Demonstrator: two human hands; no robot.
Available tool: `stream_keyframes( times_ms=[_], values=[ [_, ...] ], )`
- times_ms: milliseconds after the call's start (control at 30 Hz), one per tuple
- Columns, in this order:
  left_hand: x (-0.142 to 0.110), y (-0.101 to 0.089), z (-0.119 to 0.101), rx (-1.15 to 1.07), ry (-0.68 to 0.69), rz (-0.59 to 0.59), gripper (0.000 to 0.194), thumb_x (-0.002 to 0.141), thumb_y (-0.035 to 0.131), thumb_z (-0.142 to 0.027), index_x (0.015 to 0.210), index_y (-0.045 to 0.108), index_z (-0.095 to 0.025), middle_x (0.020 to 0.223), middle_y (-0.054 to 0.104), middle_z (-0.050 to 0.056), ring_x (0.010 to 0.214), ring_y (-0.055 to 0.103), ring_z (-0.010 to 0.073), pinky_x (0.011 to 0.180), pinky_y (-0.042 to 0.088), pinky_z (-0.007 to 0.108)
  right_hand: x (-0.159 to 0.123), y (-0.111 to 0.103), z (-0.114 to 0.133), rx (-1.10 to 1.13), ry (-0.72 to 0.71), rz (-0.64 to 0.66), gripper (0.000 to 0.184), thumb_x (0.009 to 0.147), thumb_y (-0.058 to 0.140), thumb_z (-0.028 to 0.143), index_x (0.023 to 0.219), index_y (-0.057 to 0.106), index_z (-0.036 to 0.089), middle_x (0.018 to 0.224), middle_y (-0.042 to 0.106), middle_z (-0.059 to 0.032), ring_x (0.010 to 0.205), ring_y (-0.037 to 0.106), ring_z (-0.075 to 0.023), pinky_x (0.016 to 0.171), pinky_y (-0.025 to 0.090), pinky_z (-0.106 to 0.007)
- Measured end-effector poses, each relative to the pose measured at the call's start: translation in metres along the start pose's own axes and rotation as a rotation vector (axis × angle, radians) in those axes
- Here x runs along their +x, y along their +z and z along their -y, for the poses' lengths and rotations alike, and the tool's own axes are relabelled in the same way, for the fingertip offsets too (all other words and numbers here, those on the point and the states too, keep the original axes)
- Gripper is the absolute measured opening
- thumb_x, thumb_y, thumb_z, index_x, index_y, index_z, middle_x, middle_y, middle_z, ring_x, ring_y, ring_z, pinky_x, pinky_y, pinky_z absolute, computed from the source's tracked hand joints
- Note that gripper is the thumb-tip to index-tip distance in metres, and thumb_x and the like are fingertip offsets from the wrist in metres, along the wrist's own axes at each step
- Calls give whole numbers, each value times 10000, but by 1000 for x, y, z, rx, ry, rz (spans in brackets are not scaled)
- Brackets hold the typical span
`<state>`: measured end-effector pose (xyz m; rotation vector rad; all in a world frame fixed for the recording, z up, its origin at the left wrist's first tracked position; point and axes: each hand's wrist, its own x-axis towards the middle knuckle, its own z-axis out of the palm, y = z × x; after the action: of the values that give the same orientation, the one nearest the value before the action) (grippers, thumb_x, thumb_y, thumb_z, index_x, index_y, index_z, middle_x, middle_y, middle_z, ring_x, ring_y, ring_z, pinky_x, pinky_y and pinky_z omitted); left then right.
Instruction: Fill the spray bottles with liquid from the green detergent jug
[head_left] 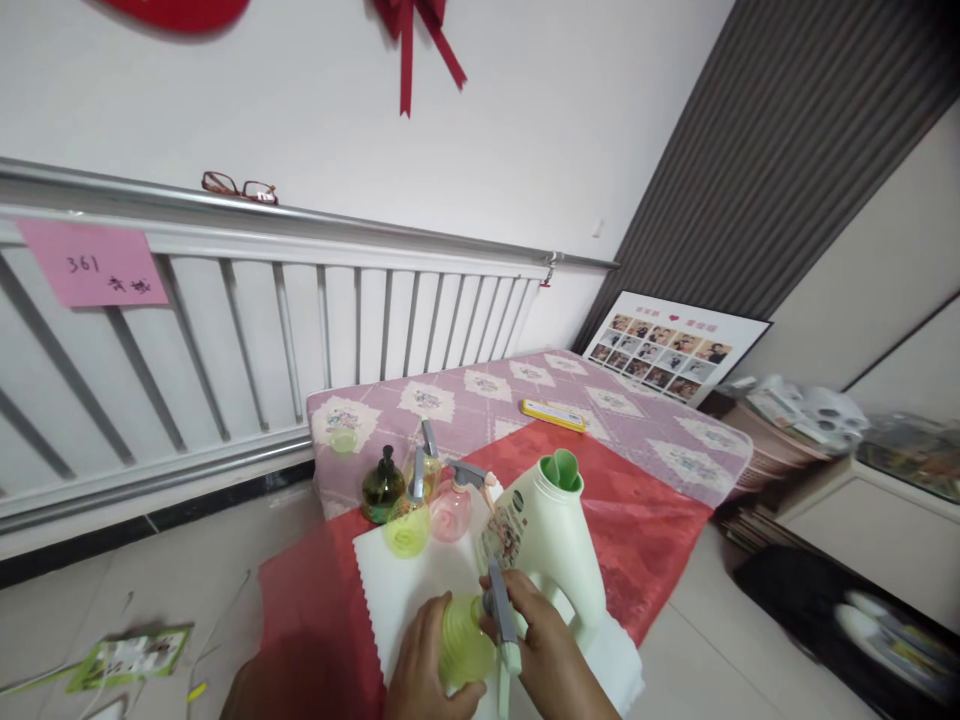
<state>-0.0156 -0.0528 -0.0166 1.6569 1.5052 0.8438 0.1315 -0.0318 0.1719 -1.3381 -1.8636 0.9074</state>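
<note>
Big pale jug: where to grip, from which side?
I'd take the jug by its loop handle, coming from the near right: the loop faces that way, its gap leaves room for fingers, and the open mouth points up.

Home room with radiator (420, 300), glasses (240, 188).

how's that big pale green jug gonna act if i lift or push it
The jug looks like moulded plastic, so probably fairly stiff, and the built-in handle should help grip. It's tall, so a push near the top might tip it. I see no cap over the green spout, so any liquid inside could spill.
</note>
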Motion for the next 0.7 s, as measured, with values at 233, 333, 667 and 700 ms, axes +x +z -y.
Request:
stream_keyframes(
  times_ms=[233, 333, 667, 700],
  values=[
    [-1, -7, -12, -18, -40, 28, 947, 605, 672, -271, 1479, 341, -121, 1565, 403, 177, 1471, 346, 332, 1246, 278, 477, -2, -6, 7, 70, -50, 28, 247, 812, 695, 371, 1018, 745, 245, 986, 731, -94, 900, 682, -247, 854, 560, -379],
    [-2, -10, -17, -28, -49, 19, 938, 602, 667, -270, 1472, 355, -111, 1550, 421, 180, 1460, 361, 339, 1240, 291, 483, -3, -5, -1, 92, -40, 46, 297, 835, 670, 362, 1105, 724, 251, 1042, 738, -109, 922, 698, -250, 853, 574, -388],
    [-1, -10, -18, -59, -36, -8, 929, 596, 670, -259, 1466, 367, -136, 1527, 451, 162, 1434, 395, 331, 1228, 314, 479, -8, -4, -29, 74, -69, 77, 399, 830, 695, 305, 1227, 669, 280, 1163, 729, -104, 1035, 693, -263, 913, 574, -395],
    [-1, -10, -17, -60, -29, -13, 931, 596, 672, -257, 1467, 365, -135, 1522, 457, 161, 1430, 401, 329, 1226, 319, 476, -8, -5, -28, 70, -83, 71, 400, 827, 697, 312, 1225, 672, 279, 1159, 728, -106, 1032, 692, -262, 921, 571, -401]
  ],
)
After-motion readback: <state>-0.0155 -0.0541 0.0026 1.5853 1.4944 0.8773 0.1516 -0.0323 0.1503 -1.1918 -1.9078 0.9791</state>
